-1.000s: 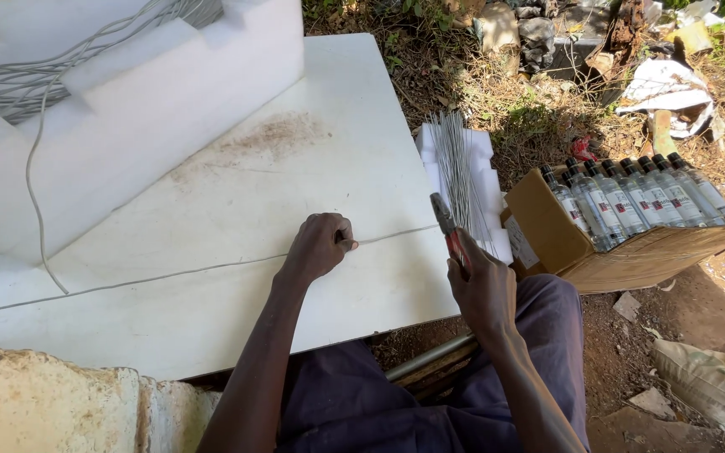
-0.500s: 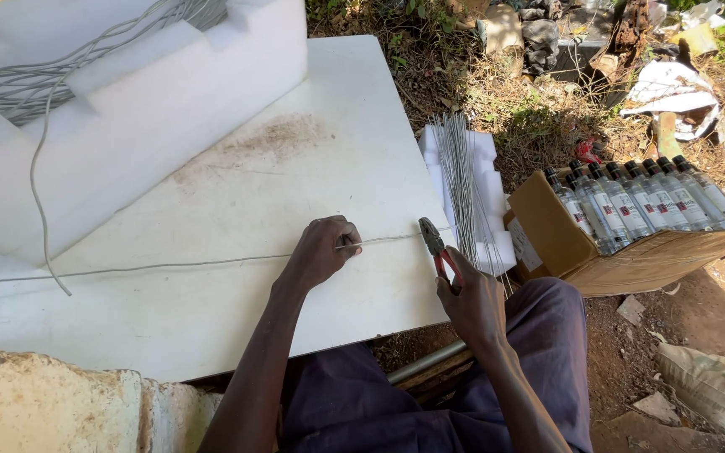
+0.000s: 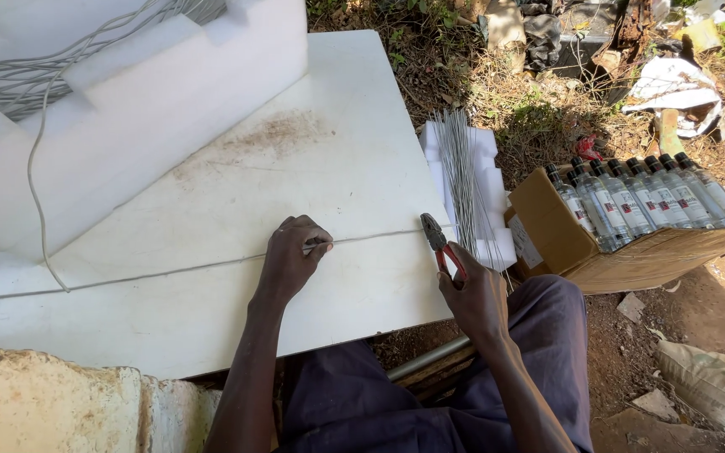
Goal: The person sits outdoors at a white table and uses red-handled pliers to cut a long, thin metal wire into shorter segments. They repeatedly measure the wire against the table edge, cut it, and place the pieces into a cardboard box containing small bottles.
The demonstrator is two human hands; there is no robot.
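In the head view, your left hand sits at the middle of the frame, fingers curled tight and pinching a thin wire down against the white slab. The wire runs from the left edge of the frame, under that hand, and on to the right toward the slab's edge. Your right hand, right of centre, is wrapped around the red handles of the pliers; the nose points up and left and meets the wire just where it reaches the slab's right edge, though whether the jaws already bite on it is too small to tell. Past the pliers, a bundle of cut wires lies on white foam pieces, and a carton of clear bottles stands at the right. A stepped foam block with coiled wire over it fills the upper left. By the look of it, you are at the cutting step: one length is held straight and measured against the slab. The next move calls for keeping the left pinch firm so the wire stays taut, seating the cutter squarely on it, then squeezing.
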